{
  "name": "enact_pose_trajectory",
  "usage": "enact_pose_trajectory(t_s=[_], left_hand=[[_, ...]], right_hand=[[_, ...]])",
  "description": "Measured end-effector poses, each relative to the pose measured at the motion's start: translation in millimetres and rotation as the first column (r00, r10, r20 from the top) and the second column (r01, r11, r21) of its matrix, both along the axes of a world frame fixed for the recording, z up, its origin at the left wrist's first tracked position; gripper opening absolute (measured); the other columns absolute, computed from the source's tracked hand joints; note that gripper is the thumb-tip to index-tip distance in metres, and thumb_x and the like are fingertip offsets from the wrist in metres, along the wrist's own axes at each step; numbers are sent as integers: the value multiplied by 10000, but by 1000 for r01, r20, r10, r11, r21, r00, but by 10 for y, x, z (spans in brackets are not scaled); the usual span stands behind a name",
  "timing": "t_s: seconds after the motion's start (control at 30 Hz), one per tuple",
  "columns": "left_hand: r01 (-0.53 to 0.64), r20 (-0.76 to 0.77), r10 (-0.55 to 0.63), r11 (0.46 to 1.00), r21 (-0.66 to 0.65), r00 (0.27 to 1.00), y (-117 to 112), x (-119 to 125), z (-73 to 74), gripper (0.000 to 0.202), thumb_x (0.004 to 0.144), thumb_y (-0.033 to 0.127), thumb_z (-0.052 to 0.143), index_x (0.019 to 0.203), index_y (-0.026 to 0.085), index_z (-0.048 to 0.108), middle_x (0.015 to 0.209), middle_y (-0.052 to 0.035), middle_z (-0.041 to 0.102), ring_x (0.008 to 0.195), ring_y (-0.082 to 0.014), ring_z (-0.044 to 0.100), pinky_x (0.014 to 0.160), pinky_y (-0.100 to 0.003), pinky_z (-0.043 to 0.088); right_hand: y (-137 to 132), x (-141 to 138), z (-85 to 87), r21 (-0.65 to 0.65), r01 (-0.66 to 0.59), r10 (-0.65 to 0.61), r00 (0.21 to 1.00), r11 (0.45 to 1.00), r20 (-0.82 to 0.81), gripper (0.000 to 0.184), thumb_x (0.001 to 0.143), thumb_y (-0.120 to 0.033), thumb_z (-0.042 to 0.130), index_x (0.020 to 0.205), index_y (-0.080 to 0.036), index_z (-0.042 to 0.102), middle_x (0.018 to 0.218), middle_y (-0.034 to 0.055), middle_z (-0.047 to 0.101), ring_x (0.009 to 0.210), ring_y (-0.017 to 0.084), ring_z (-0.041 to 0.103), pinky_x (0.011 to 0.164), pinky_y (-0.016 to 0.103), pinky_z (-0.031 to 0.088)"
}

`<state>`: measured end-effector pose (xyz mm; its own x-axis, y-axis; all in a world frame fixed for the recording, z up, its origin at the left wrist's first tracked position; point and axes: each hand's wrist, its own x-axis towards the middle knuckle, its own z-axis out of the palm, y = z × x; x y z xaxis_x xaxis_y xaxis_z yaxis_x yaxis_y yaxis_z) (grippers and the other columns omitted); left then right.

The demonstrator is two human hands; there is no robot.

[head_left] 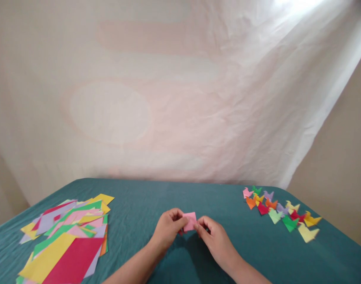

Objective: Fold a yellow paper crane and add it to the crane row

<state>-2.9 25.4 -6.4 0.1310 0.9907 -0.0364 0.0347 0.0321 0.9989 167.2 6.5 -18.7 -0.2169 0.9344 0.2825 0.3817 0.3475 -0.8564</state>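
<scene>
A small folded piece of pink paper [190,221] is held up just above the table, between my two hands. My left hand [170,227] pinches its left side with thumb and fingers. At its lower right edge, the thumb and fingertips of my right hand [211,236] close on the paper. The folded piece looks roughly square, and its lower left part is hidden behind my left thumb.
A dark green cloth covers the table [133,221]. Loose coloured paper sheets [74,256] lie in a pile at the left. Several folded paper birds [291,223] stand in rows at the right. A pale cloth [180,98] hangs behind the table.
</scene>
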Motion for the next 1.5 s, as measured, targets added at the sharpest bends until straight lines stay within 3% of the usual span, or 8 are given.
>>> enact_pose_trajectory(t_s=[0.37, 0.63, 0.77, 0.87, 0.97, 1.13, 1.3, 1.5], left_hand=[[153, -62, -160, 983, -99, 985, -93, 123, -76, 177, 734, 299, 590, 700, 133, 539, 604, -62, 690, 474, -139, 638, 424, -185, 394], [237, -187, -261, 961, -141, 947, -240, 209, -17, 174, 765, 296, 551, 666, 160, 509, 517, -14, 635, 395, -121, 575, 386, -181, 323], [192, -431, -129, 976, 107, 893, -285, 195, 105, 196, 828, 280, 502, 679, 162, 550, 555, 1, 611, 494, -129, 576, 481, -216, 392], [294, -580, 9, 855, 426, 815, -321, 164, 226, 153, 846, 201, 514, 775, 182, 647, 759, -16, 653, 731, -144, 605, 669, -233, 430], [540, -714, -69, 705, 459, 697, -386, 164, 228, 176, 869, 161, 503, 845, 204, 672, 872, -30, 661, 852, -158, 600, 766, -233, 430], [709, -851, -74, 593, 381, 520, -467, 177, 39, 186, 901, 219, 481, 820, 200, 647, 844, -48, 657, 856, -183, 600, 794, -258, 441], [693, -840, -19, 575, 435, 542, -448, 186, -62, 265, 934, 244, 425, 814, 192, 656, 811, -59, 641, 829, -181, 594, 778, -266, 440], [671, -819, 1, 573, 471, 574, -447, 188, -88, 278, 925, 223, 432, 778, 187, 665, 790, -66, 642, 807, -184, 593, 757, -277, 442]], right_hand=[[125, 126, -58, -182, -12, -31, 972, 983, -232, 222, 817, -364, 600, 765, -149, 625, 702, 31, 671, 655, 162, 587, 624, 241, 431], [-23, 331, 20, -180, 16, -33, 996, 983, -88, 212, 826, -336, 580, 756, -153, 661, 672, 20, 669, 627, 153, 591, 589, 225, 425], [-52, 503, -89, -236, 38, -47, 998, 971, -32, 226, 840, -326, 546, 761, -146, 657, 626, 11, 642, 572, 137, 575, 555, 220, 411], [-39, 522, -172, -301, 17, -15, 1000, 953, 9, 233, 854, -320, 504, 831, -136, 646, 617, 7, 630, 486, 114, 539, 486, 210, 383], [-33, 453, -215, -305, -10, 23, 999, 952, 39, 186, 845, -266, 498, 866, -142, 635, 611, -4, 620, 445, 103, 517, 445, 200, 357], [-64, 385, -166, -220, -6, 34, 992, 976, 124, 132, 774, -111, 545, 843, -185, 630, 572, -41, 580, 531, 111, 524, 524, 203, 349], [-203, 424, -86, 96, 29, -68, 903, 995, 424, 142, 815, -103, 551, 878, -212, 617, 744, -9, 617, 705, 149, 562, 648, 240, 397], [-480, 612, -2, 249, -271, 106, 846, 930, 522, 225, 908, -82, 460, 893, -216, 641, 922, 16, 641, 888, 163, 541, 782, 278, 432]])
